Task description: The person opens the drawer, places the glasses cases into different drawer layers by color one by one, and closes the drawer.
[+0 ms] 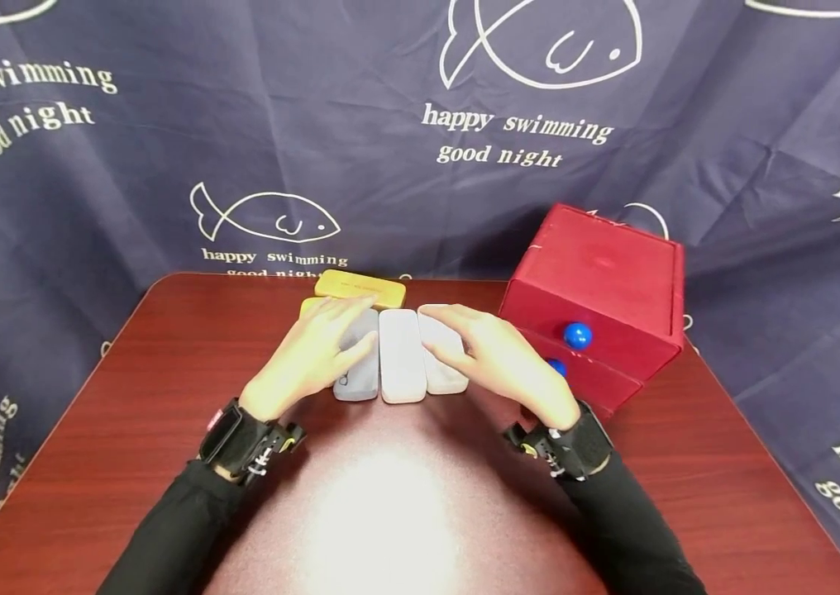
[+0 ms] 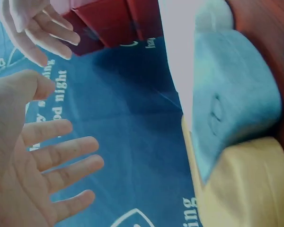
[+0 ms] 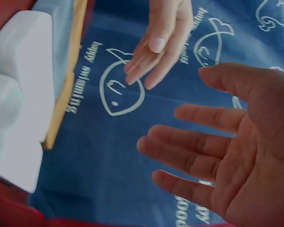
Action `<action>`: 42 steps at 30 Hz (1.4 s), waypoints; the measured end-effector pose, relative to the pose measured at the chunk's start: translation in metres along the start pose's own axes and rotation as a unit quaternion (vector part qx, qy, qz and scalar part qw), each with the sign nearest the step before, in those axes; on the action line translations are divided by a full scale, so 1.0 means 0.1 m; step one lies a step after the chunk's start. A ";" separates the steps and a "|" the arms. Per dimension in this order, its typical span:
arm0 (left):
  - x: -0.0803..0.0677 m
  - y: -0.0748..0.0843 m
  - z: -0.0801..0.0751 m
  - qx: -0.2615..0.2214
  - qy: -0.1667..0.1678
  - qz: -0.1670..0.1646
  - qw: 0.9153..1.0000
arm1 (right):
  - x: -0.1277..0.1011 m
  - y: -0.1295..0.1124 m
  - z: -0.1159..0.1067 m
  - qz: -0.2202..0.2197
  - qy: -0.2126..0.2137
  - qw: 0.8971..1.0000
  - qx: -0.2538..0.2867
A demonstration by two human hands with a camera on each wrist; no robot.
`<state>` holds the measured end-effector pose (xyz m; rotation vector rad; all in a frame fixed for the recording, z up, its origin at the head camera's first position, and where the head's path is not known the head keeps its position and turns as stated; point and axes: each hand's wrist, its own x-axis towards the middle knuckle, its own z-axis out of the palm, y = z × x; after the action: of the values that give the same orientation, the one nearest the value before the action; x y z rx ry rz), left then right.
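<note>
Three oblong cases with rounded edges stand side by side on the table: a grey case [image 1: 356, 385], a white case [image 1: 402, 359] in the middle and another white case [image 1: 447, 378]. Over the grey case hovers my left hand [image 1: 304, 355], its fingers spread and relaxed. My right hand [image 1: 505, 355] is held likewise over the right white case, partly covering it. Both wrist views show bare palms, the left hand [image 2: 52, 165] and the right hand [image 3: 217, 151] apart from the cases. A yellow case [image 1: 360, 287] lies crosswise behind; a second yellow case [image 1: 309, 307] is mostly hidden by my left hand.
A red drawer box [image 1: 602, 273] with blue knobs [image 1: 578, 335] stands at the right, just beyond my right hand. Behind the wooden table [image 1: 145, 397] hangs a dark blue curtain [image 1: 360, 124] printed with fish and lettering. Glare brightens the table's front middle.
</note>
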<state>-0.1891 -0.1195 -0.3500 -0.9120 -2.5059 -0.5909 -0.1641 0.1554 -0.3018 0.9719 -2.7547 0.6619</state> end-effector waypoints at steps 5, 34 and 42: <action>0.07 0.18 0.04 -0.012 0.062 0.044 0.997 | -0.22 0.03 -0.31 -0.021 0.038 0.999 -0.027; 0.94 1.48 0.49 0.247 0.189 0.366 0.877 | -0.86 0.99 -1.66 0.239 0.161 0.938 -0.191; 1.13 1.61 0.62 0.284 0.194 0.416 0.842 | -0.91 1.24 -1.65 0.292 0.133 0.932 -0.168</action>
<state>-0.1746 0.0810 -0.3041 -1.3133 -1.5322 0.2352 -0.1727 0.3672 -0.2236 -0.0221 -2.7590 0.3282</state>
